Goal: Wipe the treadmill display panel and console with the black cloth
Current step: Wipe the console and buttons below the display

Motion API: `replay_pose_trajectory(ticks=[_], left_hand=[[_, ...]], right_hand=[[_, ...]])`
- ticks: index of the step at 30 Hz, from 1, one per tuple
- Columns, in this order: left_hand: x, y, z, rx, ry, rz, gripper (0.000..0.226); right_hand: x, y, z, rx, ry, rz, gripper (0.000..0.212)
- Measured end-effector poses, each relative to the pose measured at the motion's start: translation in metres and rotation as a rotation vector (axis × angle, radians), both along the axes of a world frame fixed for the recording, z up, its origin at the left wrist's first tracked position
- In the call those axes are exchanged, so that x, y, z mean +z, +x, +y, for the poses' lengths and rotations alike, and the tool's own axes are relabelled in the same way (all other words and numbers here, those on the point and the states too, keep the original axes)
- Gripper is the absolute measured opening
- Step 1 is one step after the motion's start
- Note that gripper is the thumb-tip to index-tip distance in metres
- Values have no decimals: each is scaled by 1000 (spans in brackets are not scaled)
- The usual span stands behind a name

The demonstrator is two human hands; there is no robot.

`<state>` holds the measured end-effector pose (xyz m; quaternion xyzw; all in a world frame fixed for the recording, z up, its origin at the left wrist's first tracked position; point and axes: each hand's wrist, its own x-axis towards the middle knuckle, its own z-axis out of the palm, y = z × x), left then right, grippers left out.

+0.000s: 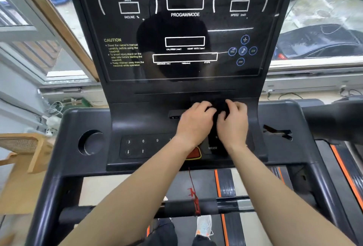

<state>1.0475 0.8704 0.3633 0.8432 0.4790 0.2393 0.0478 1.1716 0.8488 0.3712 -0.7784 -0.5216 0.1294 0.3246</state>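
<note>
On console point(94, 120) | both hands grip black cloth point(217, 108) | cup holder point(90, 142)

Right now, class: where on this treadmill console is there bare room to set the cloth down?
Free: the console shelf between the cup holder and keypad, and the ledge under the display panel. Crowded: centre, where left hand and right hand bunch the black cloth.

We observe the black cloth point(218, 108) bunched low on the console point(94, 167), just below the display panel point(184, 29); its outline merges with the dark surface. The panel stands upright, glossy black, unlit, printed with white frames, INCLINE, PROGAM/MODE and SPEED legends and a CAUTION text. The console is matte dark grey, with a numbered keypad and a round recess at left
</note>
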Motion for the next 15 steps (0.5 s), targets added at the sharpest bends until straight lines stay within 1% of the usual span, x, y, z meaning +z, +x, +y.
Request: replay_pose_trajectory(ticks=[3,4,7,9,10,12,15], left_hand=[[3,-40,-1,72,-52,70,37],[4,-56,-1,112,-81,94,36],[0,-114,-8,308,-164,119,24],[-4,-143,-20,410,-213,166,23],[-5,-150,-25,435,-234,197,24],[-4,-148,-30,458,-270,241,25],[4,-119,-27,411,-299,270,26]], right_hand=[[-7,-48,-9,107,-52,-58,48],[-8,-63,-9,161,-47,-87,47],[-12,-106,-7,454,0,-211,46],[-15,-124,-7,682,-34,-267,48],[-16,-128,-6,769,-53,-293,47],[-17,-120,-5,878,-58,-329,43],[-22,-75,-7,935,-21,-389,44]])
